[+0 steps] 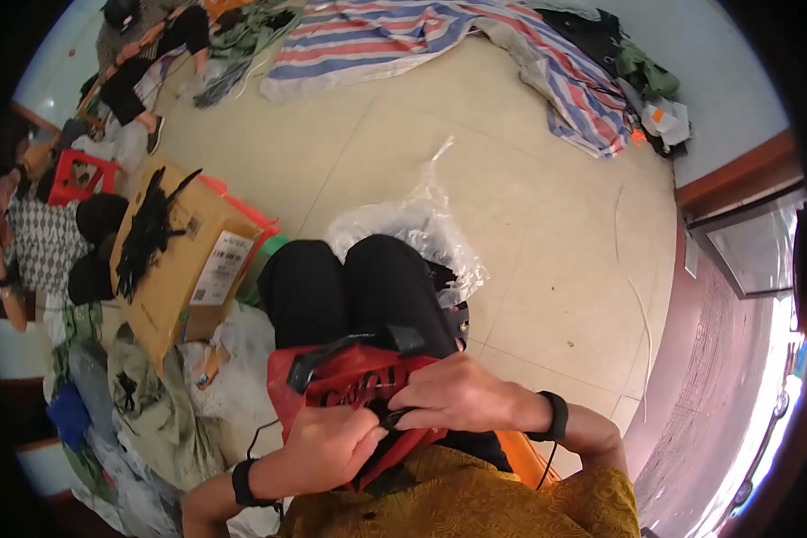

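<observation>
On my lap lies a red bag (287, 372) with black handles (327, 354) and dark lettering. My left hand (332, 448) is closed at the bag's near side, its fingertips pinching a small dark piece (384, 414). My right hand (457, 394) is closed too, thumb and fingers meeting at that same piece from the right. The two hands almost touch. The piece's kind is hidden by the fingers. Each wrist wears a black band.
To my left stands a cardboard box (166, 269) with black strips (152, 224) on top. Crumpled cloth (157, 403) and plastic lie below it. Beyond my knees sits a clear plastic bag (412, 224). Farther off is a striped sheet (377, 40). Two people sit at the left.
</observation>
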The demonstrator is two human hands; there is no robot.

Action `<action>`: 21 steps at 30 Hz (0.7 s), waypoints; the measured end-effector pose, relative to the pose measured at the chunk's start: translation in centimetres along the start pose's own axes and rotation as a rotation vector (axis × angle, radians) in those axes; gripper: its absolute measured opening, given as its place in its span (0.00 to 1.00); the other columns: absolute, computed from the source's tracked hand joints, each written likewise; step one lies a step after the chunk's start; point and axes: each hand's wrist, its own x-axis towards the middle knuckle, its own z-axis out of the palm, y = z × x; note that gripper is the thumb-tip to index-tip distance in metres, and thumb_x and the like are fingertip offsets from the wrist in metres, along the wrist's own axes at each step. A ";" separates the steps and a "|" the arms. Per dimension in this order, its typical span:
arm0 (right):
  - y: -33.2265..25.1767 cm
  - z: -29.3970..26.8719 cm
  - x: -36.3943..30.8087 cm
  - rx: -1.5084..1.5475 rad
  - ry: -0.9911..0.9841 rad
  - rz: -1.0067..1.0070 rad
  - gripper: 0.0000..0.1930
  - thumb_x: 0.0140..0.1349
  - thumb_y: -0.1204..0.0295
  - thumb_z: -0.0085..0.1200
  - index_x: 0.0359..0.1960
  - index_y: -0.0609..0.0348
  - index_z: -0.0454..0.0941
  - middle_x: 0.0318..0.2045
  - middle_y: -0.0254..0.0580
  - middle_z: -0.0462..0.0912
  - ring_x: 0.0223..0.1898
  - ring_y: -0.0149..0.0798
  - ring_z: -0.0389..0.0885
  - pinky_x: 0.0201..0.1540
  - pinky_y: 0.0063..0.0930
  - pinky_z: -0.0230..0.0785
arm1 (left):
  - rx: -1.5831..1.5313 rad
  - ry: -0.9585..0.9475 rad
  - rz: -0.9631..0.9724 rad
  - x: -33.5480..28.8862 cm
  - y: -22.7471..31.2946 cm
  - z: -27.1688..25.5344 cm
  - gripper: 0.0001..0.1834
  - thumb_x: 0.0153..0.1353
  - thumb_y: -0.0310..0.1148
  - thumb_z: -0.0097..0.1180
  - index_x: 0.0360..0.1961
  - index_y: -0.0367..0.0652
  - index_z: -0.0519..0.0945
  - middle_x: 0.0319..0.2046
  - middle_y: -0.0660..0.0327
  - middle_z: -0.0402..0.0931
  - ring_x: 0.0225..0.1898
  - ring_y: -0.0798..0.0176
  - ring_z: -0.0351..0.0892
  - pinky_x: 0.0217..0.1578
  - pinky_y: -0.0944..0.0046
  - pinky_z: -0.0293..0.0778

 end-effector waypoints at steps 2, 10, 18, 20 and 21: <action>0.2 0.6 -0.3 0.103 0.055 -0.003 0.07 0.44 0.72 0.55 0.20 0.60 0.70 0.16 0.38 0.67 0.18 0.40 0.71 0.20 0.30 0.64 | -0.020 -0.060 0.013 0.3 0.1 0.0 0.07 0.46 0.26 0.55 0.19 0.39 0.69 0.11 0.59 0.64 0.13 0.58 0.68 0.13 0.63 0.63; 1.4 1.4 0.2 -0.228 0.237 -0.226 0.08 0.38 0.76 0.54 0.12 0.55 0.65 0.12 0.33 0.60 0.13 0.31 0.64 0.13 0.24 0.55 | 0.036 -0.092 -0.039 0.9 0.6 0.1 0.05 0.46 0.25 0.55 0.22 0.38 0.70 0.13 0.58 0.67 0.14 0.58 0.69 0.14 0.63 0.63; 11.4 -5.6 -3.0 -0.755 0.283 0.109 0.05 0.38 0.71 0.54 0.17 0.53 0.70 0.16 0.34 0.67 0.19 0.35 0.71 0.18 0.27 0.63 | 0.264 -0.289 -0.073 -1.8 -2.7 1.8 0.12 0.45 0.31 0.58 0.32 0.39 0.72 0.20 0.61 0.71 0.21 0.59 0.71 0.21 0.65 0.70; 17.0 -3.7 -4.9 -0.773 0.209 0.259 0.05 0.39 0.71 0.54 0.19 0.54 0.72 0.17 0.35 0.69 0.21 0.37 0.72 0.20 0.28 0.64 | 0.368 -0.347 -0.046 -1.8 -2.6 2.6 0.15 0.43 0.33 0.57 0.33 0.40 0.72 0.22 0.61 0.71 0.25 0.59 0.72 0.24 0.65 0.70; 19.3 -2.7 -5.5 -0.737 0.173 0.270 0.06 0.40 0.70 0.55 0.20 0.54 0.72 0.18 0.37 0.70 0.22 0.40 0.72 0.22 0.31 0.65 | 0.474 -0.399 -0.022 -1.7 -2.2 3.2 0.17 0.42 0.35 0.57 0.35 0.40 0.72 0.25 0.61 0.71 0.29 0.59 0.72 0.28 0.65 0.71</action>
